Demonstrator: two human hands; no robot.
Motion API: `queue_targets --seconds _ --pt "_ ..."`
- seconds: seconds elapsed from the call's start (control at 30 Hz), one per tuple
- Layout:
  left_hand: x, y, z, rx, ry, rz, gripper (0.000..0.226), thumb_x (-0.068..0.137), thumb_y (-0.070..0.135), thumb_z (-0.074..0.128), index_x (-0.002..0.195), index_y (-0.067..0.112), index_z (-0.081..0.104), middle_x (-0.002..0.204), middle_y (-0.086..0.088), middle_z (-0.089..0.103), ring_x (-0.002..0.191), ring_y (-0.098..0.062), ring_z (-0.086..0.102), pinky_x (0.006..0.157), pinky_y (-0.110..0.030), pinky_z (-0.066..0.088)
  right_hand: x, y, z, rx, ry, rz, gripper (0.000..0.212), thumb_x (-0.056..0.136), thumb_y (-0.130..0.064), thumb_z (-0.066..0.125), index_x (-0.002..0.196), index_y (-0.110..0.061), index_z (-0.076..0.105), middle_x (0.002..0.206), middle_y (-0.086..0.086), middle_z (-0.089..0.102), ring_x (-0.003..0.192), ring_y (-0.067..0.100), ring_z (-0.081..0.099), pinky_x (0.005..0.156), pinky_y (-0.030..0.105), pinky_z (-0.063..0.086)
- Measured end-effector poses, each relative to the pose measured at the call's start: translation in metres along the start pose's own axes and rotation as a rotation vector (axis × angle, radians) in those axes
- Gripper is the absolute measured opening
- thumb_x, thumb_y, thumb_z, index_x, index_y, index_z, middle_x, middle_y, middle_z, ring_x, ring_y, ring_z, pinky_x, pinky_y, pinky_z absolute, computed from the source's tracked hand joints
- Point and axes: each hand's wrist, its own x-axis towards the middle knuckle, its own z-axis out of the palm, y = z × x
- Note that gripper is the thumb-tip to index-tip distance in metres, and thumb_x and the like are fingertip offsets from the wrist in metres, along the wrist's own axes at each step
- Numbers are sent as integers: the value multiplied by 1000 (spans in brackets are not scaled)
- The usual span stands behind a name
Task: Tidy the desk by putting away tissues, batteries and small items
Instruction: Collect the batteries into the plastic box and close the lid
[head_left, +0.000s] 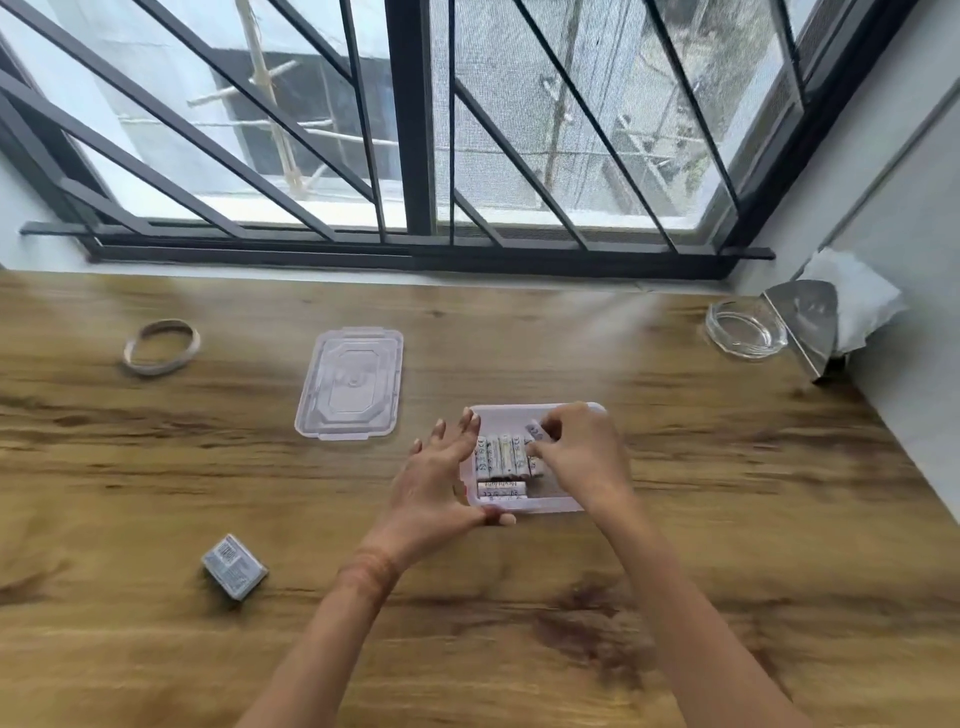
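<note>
A wooden counter runs under a barred window. In the middle sits a clear box with several batteries laid in rows. The right hand is over its far right corner, grip narrow, pinching one more battery. The left hand steadies the box's left side with straight fingers, grip wide. The batteries look nearly done. Left, I judge: the lid just far-left of the box, a ring far left, a small pack near left, and tissues far right.

Home, wooden desk, barred window
</note>
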Motion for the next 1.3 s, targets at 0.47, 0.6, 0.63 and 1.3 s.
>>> queue_targets --seconds 0.47,0.6,0.63,1.3 --pt "0 4 -3 68 5 -9 105 63 57 69 145 23 13 139 23 2 143 -11 8 118 -36 7 8 14 18 17 25 139 12 83 -10 60 78 -2 67 89 14 64 75 29 63 60 25 48" --pt "-1 4 -2 66 14 -11 104 64 57 69 145 23 13 146 20 4 143 -10 8 118 -36 8 9 19 20 76 48 67 16 85 -4 55 93 -3 69 113 16 57 84 29 64 71 35 54" --pt "-1 4 -2 72 12 -10 104 64 57 69 145 23 13 149 17 6 143 -11 8 118 -36 8 8 18 19 91 58 59 18 85 -4 54 95 -2 69 113 17 57 85 29 64 73 37 55" --pt "-59 -100 -138 -69 371 -177 75 81 43 61 144 20 26 152 5 25 143 -10 7 115 -26 14 -21 -208 77 497 -148 -386 13 85 -17 66 95 -11 70 84 2 71 80 10 66 76 20 52"
